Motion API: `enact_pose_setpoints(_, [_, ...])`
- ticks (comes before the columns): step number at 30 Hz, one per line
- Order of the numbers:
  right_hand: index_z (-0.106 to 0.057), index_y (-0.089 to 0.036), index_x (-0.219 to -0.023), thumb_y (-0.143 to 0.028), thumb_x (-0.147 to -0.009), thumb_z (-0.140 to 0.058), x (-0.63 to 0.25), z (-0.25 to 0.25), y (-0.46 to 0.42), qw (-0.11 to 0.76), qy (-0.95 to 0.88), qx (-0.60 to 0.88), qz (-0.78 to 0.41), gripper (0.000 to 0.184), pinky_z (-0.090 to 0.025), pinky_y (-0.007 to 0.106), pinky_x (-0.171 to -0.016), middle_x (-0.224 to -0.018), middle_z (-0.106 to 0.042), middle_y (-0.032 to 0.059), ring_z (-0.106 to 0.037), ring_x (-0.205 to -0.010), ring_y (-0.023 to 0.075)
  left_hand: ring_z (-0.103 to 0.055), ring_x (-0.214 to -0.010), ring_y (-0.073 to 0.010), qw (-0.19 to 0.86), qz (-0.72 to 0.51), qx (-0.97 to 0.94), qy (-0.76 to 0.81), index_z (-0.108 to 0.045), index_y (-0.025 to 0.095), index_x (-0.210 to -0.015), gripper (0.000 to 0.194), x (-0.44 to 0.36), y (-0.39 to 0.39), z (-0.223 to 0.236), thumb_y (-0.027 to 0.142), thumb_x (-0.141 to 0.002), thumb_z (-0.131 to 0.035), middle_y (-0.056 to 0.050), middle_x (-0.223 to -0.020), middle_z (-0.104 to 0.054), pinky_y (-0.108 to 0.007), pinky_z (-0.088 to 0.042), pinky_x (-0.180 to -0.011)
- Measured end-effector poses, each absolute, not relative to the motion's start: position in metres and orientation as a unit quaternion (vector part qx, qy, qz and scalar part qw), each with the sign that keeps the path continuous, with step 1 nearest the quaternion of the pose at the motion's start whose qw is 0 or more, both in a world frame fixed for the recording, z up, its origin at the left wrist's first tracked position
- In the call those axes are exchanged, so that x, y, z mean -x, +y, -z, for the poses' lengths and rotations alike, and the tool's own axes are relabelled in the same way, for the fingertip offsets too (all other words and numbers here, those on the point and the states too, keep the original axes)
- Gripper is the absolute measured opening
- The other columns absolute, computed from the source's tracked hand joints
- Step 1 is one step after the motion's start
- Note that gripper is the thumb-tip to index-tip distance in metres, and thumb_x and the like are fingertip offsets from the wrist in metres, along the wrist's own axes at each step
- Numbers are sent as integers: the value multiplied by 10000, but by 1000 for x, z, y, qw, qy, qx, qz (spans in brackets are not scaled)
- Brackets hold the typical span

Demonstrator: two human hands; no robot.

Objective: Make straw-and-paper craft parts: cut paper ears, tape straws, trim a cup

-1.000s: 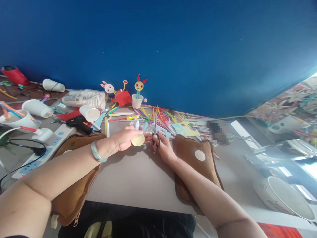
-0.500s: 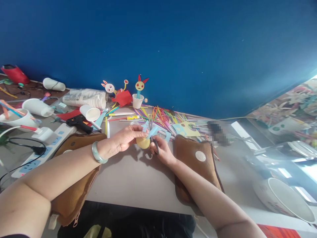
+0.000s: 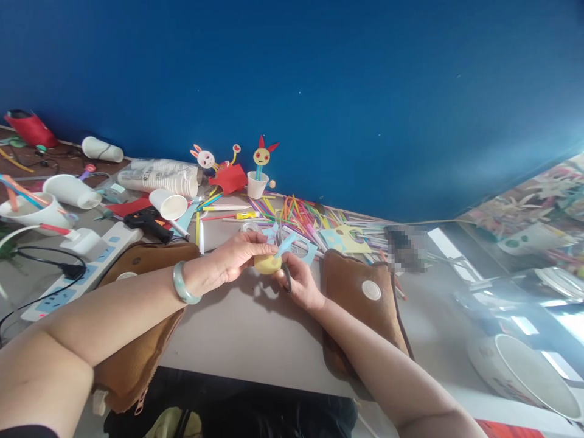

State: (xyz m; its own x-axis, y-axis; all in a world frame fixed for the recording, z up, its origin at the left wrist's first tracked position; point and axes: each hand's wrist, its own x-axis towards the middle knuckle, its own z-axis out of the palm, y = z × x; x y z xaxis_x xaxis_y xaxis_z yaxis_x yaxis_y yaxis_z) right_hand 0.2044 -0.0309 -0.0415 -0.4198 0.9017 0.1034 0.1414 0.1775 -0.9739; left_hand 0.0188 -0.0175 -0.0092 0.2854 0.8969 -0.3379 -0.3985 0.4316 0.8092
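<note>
My left hand (image 3: 235, 257), a pale bangle at its wrist, pinches a round yellow paper piece (image 3: 267, 264) together with a narrow light-blue paper strip (image 3: 285, 245). My right hand (image 3: 302, 285) is closed around the black handle of a pair of scissors (image 3: 287, 278), whose blades point away from me beside the strip. Whether the blades touch the paper is hard to make out. Both hands are close together above the table. Just beyond them lies a light-blue sheet (image 3: 309, 251) with a round hole cut out.
Colourful pipe cleaners (image 3: 303, 213) lie heaped by the wall. A paper cup (image 3: 257, 185) there bears a yellow-faced, red-eared figure. Brown cushions (image 3: 358, 316) flank the hands. Further left are a glue gun (image 3: 148, 225), a power strip (image 3: 103, 258) and stacked paper cups (image 3: 159, 177); a white bowl (image 3: 524, 371) stands right.
The light-blue strip and the yellow piece have shifted and turned between my hands. The scissors remain in my right hand. The view has moved slightly.
</note>
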Motion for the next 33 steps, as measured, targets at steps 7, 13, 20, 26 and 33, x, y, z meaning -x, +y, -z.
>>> enact_pose_setpoints(7, [-505, -203, -742, -697, -743, -716, -203, 44, -31, 382, -675, 393, -494, 537, -341, 239, -510, -589, -506, -38, -410, -533, 95, -621, -618, -136, 740, -440, -303, 408, -636, 154, -683, 353, -21, -20, 9, 235, -508, -932, 11, -645, -669, -265, -430, -606])
enact_pose_setpoints(13, [-500, -203, -749, -680, -759, -712, -204, 48, -30, 379, -678, 394, -492, 522, -332, 238, -508, -594, -499, -40, -400, -529, 90, -615, -611, -130, 738, -439, -326, 396, -648, 153, -672, 352, -22, -20, 14, 288, -514, -932, 7, -638, -668, -262, -429, -599])
enact_pose_setpoints(20, [-489, -203, -728, -699, -745, -706, -202, 46, -30, 381, -678, 399, -485, 541, -321, 239, -510, -588, -492, -40, -383, -540, 93, -603, -604, -123, 725, -447, -336, 401, -646, 157, -666, 338, -22, -21, 16, 293, -527, -923, 11, -634, -660, -264, -427, -604])
enact_pose_setpoints(26, [-485, -206, -723, -664, -743, -731, -203, 46, -30, 385, -671, 400, -491, 520, -319, 238, -503, -582, -494, -43, -384, -524, 90, -613, -612, -129, 732, -447, -327, 397, -642, 156, -669, 341, -22, -20, 16, 296, -537, -923, 11, -639, -662, -266, -428, -604])
enact_pose_setpoints(33, [-508, -201, -723, -665, -711, -748, -202, 44, -31, 384, -669, 408, -489, 523, -343, 240, -526, -596, -503, -38, -396, -551, 97, -620, -619, -126, 729, -451, -318, 406, -646, 158, -677, 358, -22, -20, 15, 284, -506, -934, 11, -654, -676, -261, -432, -604])
